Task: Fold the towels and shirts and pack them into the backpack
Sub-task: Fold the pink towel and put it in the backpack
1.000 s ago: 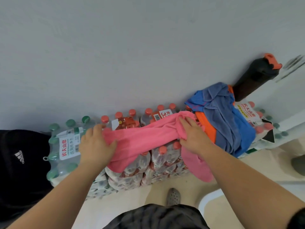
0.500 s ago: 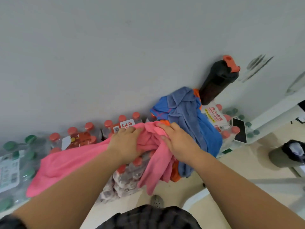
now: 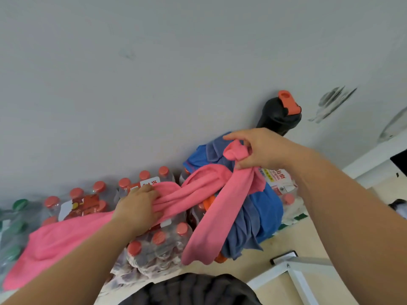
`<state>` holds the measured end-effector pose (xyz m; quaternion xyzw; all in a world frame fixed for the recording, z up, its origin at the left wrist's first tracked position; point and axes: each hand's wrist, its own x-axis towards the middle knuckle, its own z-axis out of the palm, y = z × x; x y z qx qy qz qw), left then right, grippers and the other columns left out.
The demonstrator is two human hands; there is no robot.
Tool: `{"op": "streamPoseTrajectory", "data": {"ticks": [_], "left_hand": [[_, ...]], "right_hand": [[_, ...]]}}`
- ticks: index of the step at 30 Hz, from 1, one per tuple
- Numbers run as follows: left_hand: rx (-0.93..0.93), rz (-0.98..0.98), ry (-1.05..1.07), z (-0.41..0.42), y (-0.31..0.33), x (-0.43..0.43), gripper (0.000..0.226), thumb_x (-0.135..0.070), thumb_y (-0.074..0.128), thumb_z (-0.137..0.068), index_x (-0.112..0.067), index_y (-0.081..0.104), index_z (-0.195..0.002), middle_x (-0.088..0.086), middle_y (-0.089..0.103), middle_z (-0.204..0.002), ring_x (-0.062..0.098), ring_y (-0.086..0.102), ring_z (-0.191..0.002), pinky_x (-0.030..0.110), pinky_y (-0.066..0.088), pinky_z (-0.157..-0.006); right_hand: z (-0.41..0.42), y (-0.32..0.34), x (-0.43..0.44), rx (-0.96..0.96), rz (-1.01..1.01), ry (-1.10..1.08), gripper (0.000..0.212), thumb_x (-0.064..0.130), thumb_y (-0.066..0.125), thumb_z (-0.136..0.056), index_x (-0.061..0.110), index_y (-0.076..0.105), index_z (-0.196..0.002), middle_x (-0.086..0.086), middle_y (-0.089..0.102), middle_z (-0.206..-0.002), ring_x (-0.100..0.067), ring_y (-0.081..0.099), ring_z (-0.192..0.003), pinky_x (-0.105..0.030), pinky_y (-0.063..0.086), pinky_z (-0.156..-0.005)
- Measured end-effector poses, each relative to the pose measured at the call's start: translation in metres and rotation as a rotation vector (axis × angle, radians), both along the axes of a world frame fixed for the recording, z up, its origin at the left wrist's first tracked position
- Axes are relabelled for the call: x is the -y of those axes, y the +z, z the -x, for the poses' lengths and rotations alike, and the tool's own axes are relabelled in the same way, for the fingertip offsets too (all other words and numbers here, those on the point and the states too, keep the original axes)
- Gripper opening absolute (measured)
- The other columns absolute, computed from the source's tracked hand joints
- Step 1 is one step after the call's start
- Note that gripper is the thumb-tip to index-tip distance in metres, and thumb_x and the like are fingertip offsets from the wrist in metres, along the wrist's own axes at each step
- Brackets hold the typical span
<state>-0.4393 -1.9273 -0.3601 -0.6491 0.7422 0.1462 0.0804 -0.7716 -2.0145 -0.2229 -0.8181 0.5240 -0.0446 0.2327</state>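
Observation:
A pink towel (image 3: 66,236) lies bunched across the tops of the shrink-wrapped bottle packs. My left hand (image 3: 138,208) holds its middle down on the packs, fingers curled into the cloth. My right hand (image 3: 255,150) grips one end of it and holds it raised above a pile of blue and grey-blue clothes (image 3: 262,208) with an orange piece under them. A long pink flap hangs from that hand down the front of the pile. The backpack is not in view.
Packs of red-capped water bottles (image 3: 158,241) stand along a grey wall (image 3: 154,84), with green-capped ones (image 3: 13,216) at far left. A black bottle with an orange lid (image 3: 279,115) stands behind the clothes pile. A white metal frame (image 3: 295,271) is at lower right.
My right hand has lifted one end of the pink towel up and to the right, above the clothes pile. My left hand stayed on the towel's middle. The view swung right, away from a black bag.

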Motion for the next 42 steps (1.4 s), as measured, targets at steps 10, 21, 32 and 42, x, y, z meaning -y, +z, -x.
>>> {"op": "streamPoseTrajectory", "data": {"ticks": [10, 21, 32, 42], "left_hand": [[-0.291, 0.151, 0.214, -0.01, 0.003, -0.008, 0.042, -0.048, 0.054, -0.089, -0.025, 0.066, -0.122, -0.001, 0.062, -0.121, 0.025, 0.059, -0.112, 0.042, 0.05, -0.094], [-0.069, 0.111, 0.33, -0.032, -0.004, -0.004, 0.016, -0.037, 0.064, -0.087, -0.022, 0.068, -0.087, 0.001, 0.059, -0.091, 0.026, 0.061, -0.089, 0.041, 0.056, -0.078], [-0.506, 0.192, 0.38, -0.058, 0.032, -0.028, 0.014, -0.014, 0.071, -0.086, -0.022, 0.059, -0.089, -0.005, 0.062, -0.077, 0.019, 0.058, -0.072, 0.028, 0.042, -0.062], [-0.755, 0.27, 0.097, -0.125, 0.118, -0.074, 0.028, -0.017, 0.081, -0.079, -0.028, 0.06, -0.093, -0.012, 0.06, -0.075, 0.006, 0.053, -0.064, 0.02, 0.045, -0.061]], "right_hand": [[-0.027, -0.097, 0.0, -0.467, 0.322, -0.147, 0.049, 0.032, 0.056, -0.094, 0.026, 0.05, -0.142, -0.014, 0.035, -0.147, -0.04, 0.042, -0.126, -0.05, 0.045, -0.094], [-0.065, -0.127, -0.04, -0.426, 0.253, -0.053, 0.066, 0.054, 0.056, -0.089, 0.033, 0.041, -0.149, -0.006, 0.021, -0.165, -0.041, 0.012, -0.15, -0.069, 0.006, -0.115], [-0.082, -0.105, -0.047, -0.436, 0.3, -0.128, 0.054, 0.034, 0.06, -0.086, 0.022, 0.052, -0.138, -0.004, 0.042, -0.152, -0.038, 0.022, -0.146, -0.061, 0.017, -0.115], [-0.247, -0.068, -0.088, 0.249, -0.046, 0.3, 0.052, 0.034, 0.055, -0.095, 0.035, 0.046, -0.146, 0.007, 0.057, -0.141, -0.016, 0.049, -0.131, -0.037, 0.038, -0.111]]}}
